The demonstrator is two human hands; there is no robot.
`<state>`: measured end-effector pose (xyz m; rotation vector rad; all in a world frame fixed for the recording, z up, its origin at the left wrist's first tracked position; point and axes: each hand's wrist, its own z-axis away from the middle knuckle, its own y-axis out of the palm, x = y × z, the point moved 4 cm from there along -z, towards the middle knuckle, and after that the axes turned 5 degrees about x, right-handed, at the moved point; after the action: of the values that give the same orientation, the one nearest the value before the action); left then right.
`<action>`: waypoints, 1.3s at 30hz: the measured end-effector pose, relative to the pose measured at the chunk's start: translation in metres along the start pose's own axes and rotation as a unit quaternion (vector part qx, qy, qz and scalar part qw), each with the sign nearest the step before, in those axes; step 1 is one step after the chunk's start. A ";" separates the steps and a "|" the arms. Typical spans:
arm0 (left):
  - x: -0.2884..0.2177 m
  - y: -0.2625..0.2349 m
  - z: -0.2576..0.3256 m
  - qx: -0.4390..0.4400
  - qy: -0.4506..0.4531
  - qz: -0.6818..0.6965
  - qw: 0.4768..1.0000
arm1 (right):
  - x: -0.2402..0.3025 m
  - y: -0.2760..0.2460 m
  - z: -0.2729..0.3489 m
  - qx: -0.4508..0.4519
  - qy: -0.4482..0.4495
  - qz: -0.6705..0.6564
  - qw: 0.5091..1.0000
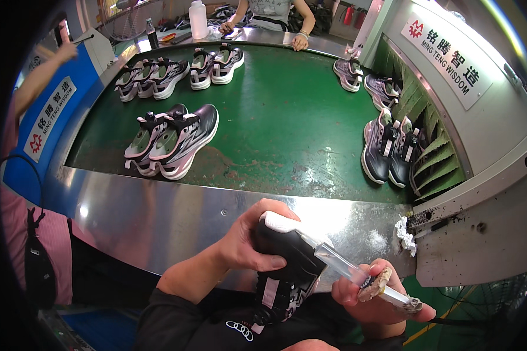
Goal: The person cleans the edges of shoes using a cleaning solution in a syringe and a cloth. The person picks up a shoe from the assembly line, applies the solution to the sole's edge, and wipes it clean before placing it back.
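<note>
My left hand (253,241) grips a black sneaker (287,269) with pink and white trim, held low over my lap with its white sole edge turned up. My right hand (373,297) holds a clear tube-like tool (357,274) with a grimy tip, its far end resting against the sneaker's sole edge. Both hands sit just in front of the steel table edge (175,216).
A green conveyor belt (287,117) carries pairs of sneakers: one pair at left (173,140), more at the back (181,70), others emerging from a grey machine (480,128) at right (389,149). A person's hands (301,41) rest at the far end. Another person stands left (41,76).
</note>
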<state>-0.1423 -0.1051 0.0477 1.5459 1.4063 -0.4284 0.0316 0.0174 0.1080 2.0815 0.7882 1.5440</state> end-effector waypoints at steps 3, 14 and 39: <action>0.000 0.002 -0.001 0.003 -0.002 0.005 1.000 | 0.002 0.002 0.000 -0.011 -0.007 0.002 1.000; 0.008 -0.009 0.003 -0.052 -0.011 -0.038 0.998 | -0.002 -0.008 0.001 0.018 -0.037 0.008 0.999; 0.024 -0.041 -0.013 -0.155 -0.113 -0.021 0.981 | -0.044 -0.062 0.058 0.000 -0.064 -0.132 0.989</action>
<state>-0.1775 -0.0863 0.0184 1.1790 1.2623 -0.3776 0.0661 0.0340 0.0203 1.9610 0.9706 1.2562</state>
